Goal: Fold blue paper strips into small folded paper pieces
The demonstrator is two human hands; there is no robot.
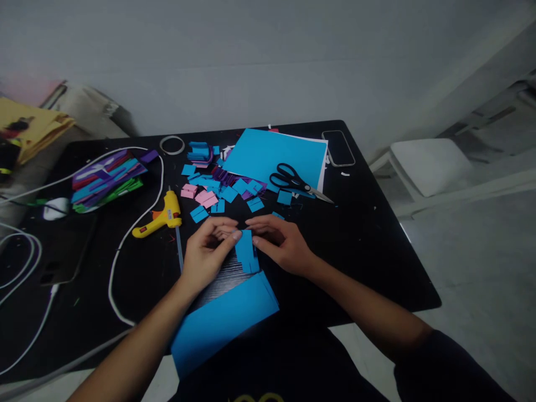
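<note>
Between my two hands, close to the table's front, is a narrow strip of blue paper with cuts or folds along its lower part. My left hand pinches its upper left edge between thumb and fingers. On the other side my right hand grips the upper right edge, thumb toward me. A larger blue sheet lies just below, overhanging the front edge. Beyond my fingers are scattered small blue paper pieces and a few pink paper pieces. Black-handled scissors rest on a blue sheet.
Left of the pieces lies a yellow glue gun with a glue stick in it. A white cable curves past it. Farther left are bundled coloured strips and a dark phone. Another phone, a tape roll and a white stool also show.
</note>
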